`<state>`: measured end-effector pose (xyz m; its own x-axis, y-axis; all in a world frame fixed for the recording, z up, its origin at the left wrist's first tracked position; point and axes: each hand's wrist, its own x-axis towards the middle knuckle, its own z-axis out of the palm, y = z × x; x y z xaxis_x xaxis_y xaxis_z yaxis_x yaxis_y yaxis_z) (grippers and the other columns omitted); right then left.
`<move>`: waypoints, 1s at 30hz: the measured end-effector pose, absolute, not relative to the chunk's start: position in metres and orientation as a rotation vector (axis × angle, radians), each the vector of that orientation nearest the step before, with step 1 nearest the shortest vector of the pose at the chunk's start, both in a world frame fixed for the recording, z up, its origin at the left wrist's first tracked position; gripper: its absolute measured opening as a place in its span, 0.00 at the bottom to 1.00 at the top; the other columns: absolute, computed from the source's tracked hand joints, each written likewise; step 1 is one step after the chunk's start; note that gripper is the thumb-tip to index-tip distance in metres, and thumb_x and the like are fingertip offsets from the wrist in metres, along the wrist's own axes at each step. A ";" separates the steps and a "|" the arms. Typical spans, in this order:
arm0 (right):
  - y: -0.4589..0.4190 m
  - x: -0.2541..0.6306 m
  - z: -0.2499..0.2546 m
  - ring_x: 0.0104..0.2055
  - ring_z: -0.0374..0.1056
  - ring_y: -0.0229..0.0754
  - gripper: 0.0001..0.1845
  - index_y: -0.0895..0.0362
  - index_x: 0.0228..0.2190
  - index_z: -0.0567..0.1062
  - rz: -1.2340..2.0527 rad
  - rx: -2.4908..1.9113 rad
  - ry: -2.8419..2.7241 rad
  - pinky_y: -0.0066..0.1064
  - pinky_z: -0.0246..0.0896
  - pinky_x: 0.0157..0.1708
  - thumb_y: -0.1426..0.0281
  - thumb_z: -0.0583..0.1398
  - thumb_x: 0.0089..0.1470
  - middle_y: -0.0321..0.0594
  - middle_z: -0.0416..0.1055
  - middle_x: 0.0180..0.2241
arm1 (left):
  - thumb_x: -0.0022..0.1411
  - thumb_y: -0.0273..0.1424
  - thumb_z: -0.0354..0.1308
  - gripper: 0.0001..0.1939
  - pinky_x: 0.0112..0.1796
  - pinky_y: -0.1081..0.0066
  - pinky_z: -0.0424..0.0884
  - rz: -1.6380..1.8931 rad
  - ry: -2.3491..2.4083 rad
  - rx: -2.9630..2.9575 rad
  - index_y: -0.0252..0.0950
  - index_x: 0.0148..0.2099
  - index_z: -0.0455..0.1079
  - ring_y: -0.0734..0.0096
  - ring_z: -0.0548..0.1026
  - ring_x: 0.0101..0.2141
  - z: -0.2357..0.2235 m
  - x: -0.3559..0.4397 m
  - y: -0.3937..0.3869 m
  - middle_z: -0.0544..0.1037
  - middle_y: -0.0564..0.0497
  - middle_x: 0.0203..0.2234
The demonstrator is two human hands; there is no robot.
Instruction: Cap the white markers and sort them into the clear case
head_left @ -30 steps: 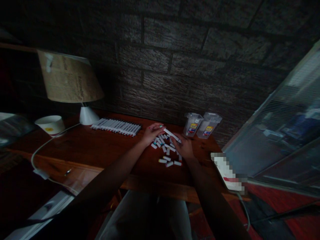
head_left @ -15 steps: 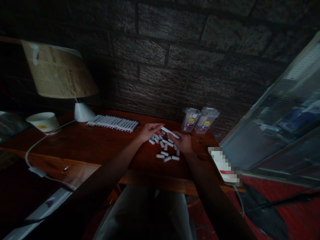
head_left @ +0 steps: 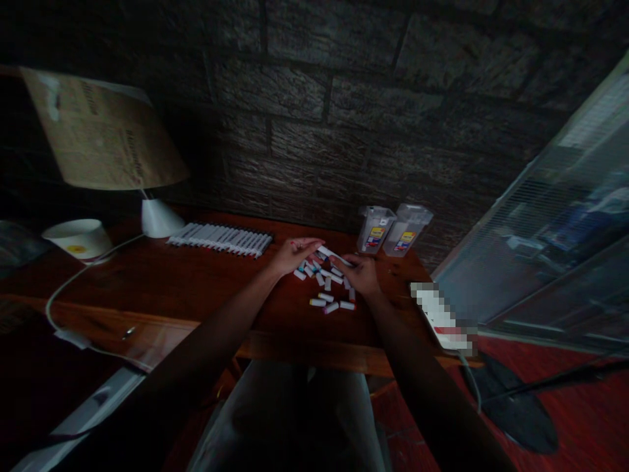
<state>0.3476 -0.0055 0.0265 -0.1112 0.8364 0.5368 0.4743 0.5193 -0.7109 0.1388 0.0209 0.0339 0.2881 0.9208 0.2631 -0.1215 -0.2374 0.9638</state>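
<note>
left hand [head_left: 293, 255] and right hand [head_left: 362, 274] pinch a white marker [head_left: 326, 252] from opposite ends above loose marker caps [head_left: 347, 305], so keep both grips lined up straight imo

A: Desk [head_left: 162, 282], left part?
B: Lamp [head_left: 108, 141], rear; cup [head_left: 81, 242] left of its base, nearer front; marker row [head_left: 221, 239] just right.
A: Middle?
B: One marker [head_left: 331, 252] between left hand [head_left: 295, 254] and right hand [head_left: 362, 272] — small cylinders [head_left: 327, 283] on desk, beneath and before.
A: Right?
B: Two containers [head_left: 376, 231], side by side, before wall [head_left: 304, 144] — flat object [head_left: 439, 318] at right edge.
</note>
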 end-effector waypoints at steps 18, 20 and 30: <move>0.001 0.344 0.021 0.39 0.74 0.44 0.17 0.55 0.37 0.76 0.611 -0.970 -1.662 0.36 0.70 0.42 0.55 0.63 0.50 0.41 0.78 0.36 | 0.50 0.36 0.72 0.22 0.38 0.69 0.75 1.258 0.502 1.157 0.33 0.46 0.74 0.64 0.80 0.40 0.026 0.152 0.029 0.81 0.44 0.40; 0.002 0.344 0.023 0.41 0.73 0.44 0.19 0.56 0.37 0.76 0.658 -0.967 -1.589 0.36 0.70 0.43 0.56 0.65 0.47 0.43 0.77 0.38 | 0.49 0.34 0.72 0.21 0.39 0.69 0.75 1.263 0.509 1.137 0.32 0.43 0.74 0.64 0.80 0.39 0.025 0.151 0.030 0.81 0.45 0.38; 0.006 0.351 0.027 0.41 0.76 0.44 0.15 0.52 0.37 0.81 1.185 -0.797 -1.222 0.31 0.68 0.37 0.62 0.67 0.44 0.37 0.78 0.37 | 0.47 0.33 0.73 0.17 0.29 0.78 0.71 1.385 0.619 0.934 0.33 0.35 0.70 0.75 0.79 0.30 0.024 0.143 0.041 0.78 0.54 0.29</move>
<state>0.3512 0.0059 0.0268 -0.0694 0.9602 0.2705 -0.2413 0.2469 -0.9385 0.1434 0.0407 0.0238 0.1232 0.9806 0.1525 -0.5398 -0.0627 0.8394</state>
